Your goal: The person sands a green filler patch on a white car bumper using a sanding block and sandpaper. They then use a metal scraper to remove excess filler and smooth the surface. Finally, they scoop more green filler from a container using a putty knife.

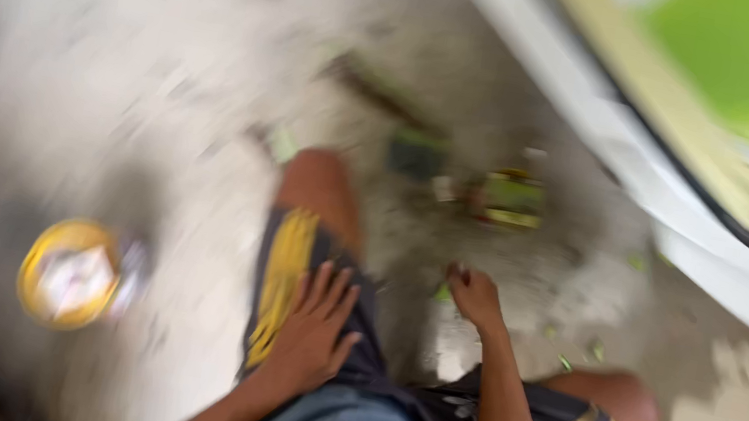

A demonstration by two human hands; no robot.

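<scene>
Left hand [314,327] flat, fingers spread, on thigh | right hand [474,296] loosely curled, empty, over floor [208,112]

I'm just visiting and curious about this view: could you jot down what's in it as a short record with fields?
Picture quality: heavily motion-blurred
Left hand: flat on the left thigh, fingers spread, holding nothing
Right hand: lowered between the knees towards the floor; whether it grips anything cannot be told
Clothing: dark shorts with yellow stripes
Floor, person's left: round yellow container
Floor, ahead of knees: small green and yellow items, too blurred to identify
Upper right: white panel with a green patch
</scene>
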